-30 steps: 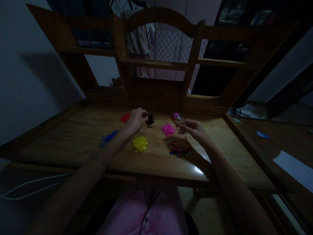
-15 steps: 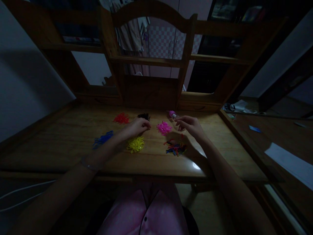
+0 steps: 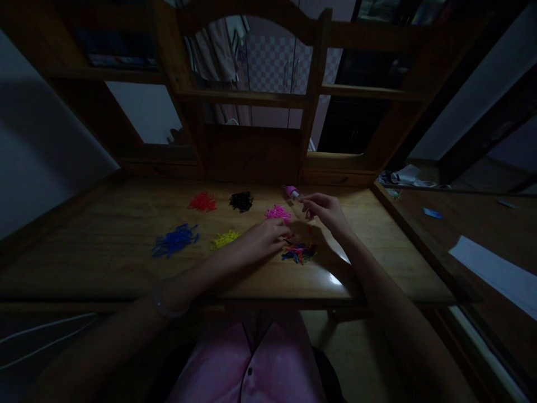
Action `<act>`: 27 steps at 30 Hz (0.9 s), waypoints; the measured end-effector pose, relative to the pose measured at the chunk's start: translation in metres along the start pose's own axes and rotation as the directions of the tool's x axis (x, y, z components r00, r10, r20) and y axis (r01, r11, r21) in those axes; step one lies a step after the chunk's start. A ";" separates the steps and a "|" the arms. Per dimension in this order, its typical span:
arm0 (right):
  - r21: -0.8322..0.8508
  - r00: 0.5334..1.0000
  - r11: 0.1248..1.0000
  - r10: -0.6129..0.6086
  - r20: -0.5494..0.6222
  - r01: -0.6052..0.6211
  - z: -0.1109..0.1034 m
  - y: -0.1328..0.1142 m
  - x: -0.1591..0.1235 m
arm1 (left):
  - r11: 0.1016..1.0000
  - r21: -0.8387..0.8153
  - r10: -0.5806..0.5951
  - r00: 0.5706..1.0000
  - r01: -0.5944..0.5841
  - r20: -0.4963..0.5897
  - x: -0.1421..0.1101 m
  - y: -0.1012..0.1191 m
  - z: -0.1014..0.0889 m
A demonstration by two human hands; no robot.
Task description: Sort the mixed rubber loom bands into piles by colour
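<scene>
My left hand (image 3: pixel 268 238) reaches over the desk, its curled fingers at the left edge of a mixed-colour pile of small bands (image 3: pixel 300 253); whether it holds one is too dark to tell. My right hand (image 3: pixel 325 211) hovers to the right of the pink pile (image 3: pixel 277 213), thumb and fingertips pinched together on something too small to make out. Just beyond those fingertips lies a small bottle with a pink cap (image 3: pixel 292 192). Separate piles of red (image 3: pixel 202 201), black (image 3: pixel 241 201), blue (image 3: pixel 174 241) and yellow (image 3: pixel 225 239) bands lie to the left, the yellow partly behind my left hand.
A wooden shelf unit (image 3: pixel 251 99) rises along the desk's back edge. To the right, a second surface holds a white paper sheet (image 3: pixel 495 274) and a small blue card (image 3: pixel 432 213). The desk's front edge runs close to my body.
My left hand has moved right and nearer, from beside the black pile to the mixed pile, uncovering the black and blue piles. My right hand stays nearly still; the view has shifted slightly.
</scene>
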State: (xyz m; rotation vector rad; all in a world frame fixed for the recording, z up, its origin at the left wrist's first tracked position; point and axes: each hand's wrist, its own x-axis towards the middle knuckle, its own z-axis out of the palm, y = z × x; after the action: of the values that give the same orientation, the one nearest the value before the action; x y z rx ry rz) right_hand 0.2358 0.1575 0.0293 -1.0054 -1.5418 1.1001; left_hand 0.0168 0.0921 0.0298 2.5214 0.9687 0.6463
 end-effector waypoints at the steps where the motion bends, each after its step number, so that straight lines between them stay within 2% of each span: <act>1: 0.005 1.000 1.000 -0.002 -0.005 0.002 -0.001 0.000 0.000 | 1.000 0.003 0.001 1.000 -0.001 0.009 0.001 0.001 0.006; 4: 0.019 1.000 1.000 -0.015 -0.021 0.015 -0.002 0.000 0.000 | 1.000 0.016 -0.018 1.000 0.018 0.011 0.002 0.000 0.015; 8: 0.029 0.999 0.999 -0.025 -0.030 0.026 -0.002 0.002 0.001 | 0.999 0.036 -0.024 1.000 0.023 0.013 0.003 0.002 0.011; 11: 0.024 0.999 0.999 -0.022 -0.028 0.023 -0.002 0.001 0.002 | 0.999 -0.033 -0.039 0.999 0.039 0.019 0.003 0.009 0.003; 15: 0.024 0.999 1.000 0.000 -0.041 0.001 -0.001 -0.001 0.001 | 0.979 -0.150 -0.139 0.990 0.137 -0.003 0.003 0.018 -0.007; 19: 0.008 0.999 1.000 -0.005 -0.039 0.006 -0.001 -0.002 0.001 | 0.951 -0.232 -0.212 0.977 0.202 -0.018 0.006 0.017 -0.004; 22: 0.025 1.000 1.000 -0.007 -0.029 0.008 -0.001 0.000 0.001 | 0.896 -0.356 -0.289 0.957 0.265 -0.016 0.008 0.009 0.004; 27: 0.047 1.000 0.999 0.005 -0.017 -0.004 -0.002 0.001 0.002 | 0.743 -0.572 -0.393 0.918 0.348 0.048 0.009 -0.005 0.010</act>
State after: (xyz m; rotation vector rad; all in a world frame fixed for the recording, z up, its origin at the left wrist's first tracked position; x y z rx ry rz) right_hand 0.2380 0.1598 0.0286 -0.9841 -1.4942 1.1233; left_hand 0.0253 0.1009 0.0219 1.7220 1.0691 0.7693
